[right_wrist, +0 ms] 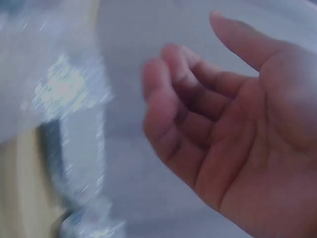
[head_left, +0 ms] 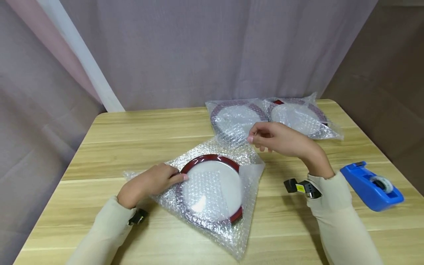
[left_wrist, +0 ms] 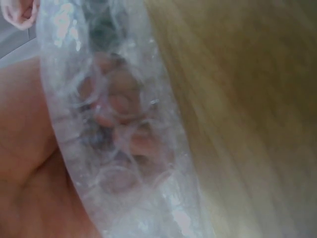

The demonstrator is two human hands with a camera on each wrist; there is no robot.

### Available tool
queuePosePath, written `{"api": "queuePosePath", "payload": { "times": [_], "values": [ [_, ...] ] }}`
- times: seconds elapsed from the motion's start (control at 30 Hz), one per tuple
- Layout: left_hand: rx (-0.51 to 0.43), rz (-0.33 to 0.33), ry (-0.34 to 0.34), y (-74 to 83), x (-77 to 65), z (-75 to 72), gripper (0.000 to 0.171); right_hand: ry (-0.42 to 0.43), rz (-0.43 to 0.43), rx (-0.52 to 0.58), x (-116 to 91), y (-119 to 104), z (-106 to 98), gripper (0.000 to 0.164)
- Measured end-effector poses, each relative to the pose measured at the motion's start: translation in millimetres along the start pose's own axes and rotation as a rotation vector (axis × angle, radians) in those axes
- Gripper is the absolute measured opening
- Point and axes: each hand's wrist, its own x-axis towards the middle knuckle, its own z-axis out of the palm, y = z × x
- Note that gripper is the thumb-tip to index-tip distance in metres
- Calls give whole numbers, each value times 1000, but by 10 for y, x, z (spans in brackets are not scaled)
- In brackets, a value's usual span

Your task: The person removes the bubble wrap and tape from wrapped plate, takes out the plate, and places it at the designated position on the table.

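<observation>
A white plate with a dark red rim [head_left: 236,217] lies on a sheet of bubble wrap [head_left: 198,147], with flaps folded over its left and right parts. My left hand [head_left: 154,179] grips the bubble wrap at the plate's left side, thumb over the rim. In the left wrist view the curled fingers [left_wrist: 124,106] show blurred through the clear wrap. My right hand [head_left: 279,139] is raised over the far right corner of the wrap, holding nothing. The right wrist view shows its fingers [right_wrist: 158,106] loosely bent and the thumb apart from them.
Two more plates in bubble wrap, the left one [head_left: 238,112] and the right one [head_left: 298,116], lie side by side along the table's back edge. A blue tape dispenser [head_left: 367,187] with a clear roll stands at the right. Curtains [head_left: 198,51] hang behind the wooden table [head_left: 132,129].
</observation>
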Motion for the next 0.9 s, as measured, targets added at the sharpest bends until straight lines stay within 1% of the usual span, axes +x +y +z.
{"api": "queuePosePath", "payload": {
  "times": [0.07, 0.13, 0.23, 0.33, 0.43, 0.5, 0.6, 0.73, 0.9],
  "values": [
    [0, -2, -2, 1, -2, 0, 44, -44, -48, -9, -22, -104, 28, 20],
    [1, -3, -1, 4, -3, 3, 44, -101, -91, -51, -39, -192, 66, 20],
    [5, -5, 1, 7, 0, 9, 46, -213, -149, -87, -69, -294, 122, 25],
    [9, -9, 2, 10, 4, 13, 47, -320, -180, -126, -105, -359, 155, 34],
    [2, -15, 0, 10, 0, 12, 47, -402, -189, -151, -123, -397, 171, 31],
    [-5, -17, 0, 3, -8, 13, 47, -434, -179, -160, -122, -414, 172, 20],
    [-15, -12, -1, -6, -9, 8, 47, -466, -162, -140, -112, -441, 164, 3],
    [-15, -15, 2, 4, 2, -20, 48, -468, -140, -139, -127, -483, 140, 11],
    [-1, -3, -5, 31, -6, -40, 45, -449, -130, -176, -267, -464, 121, 17]
  ]
}}
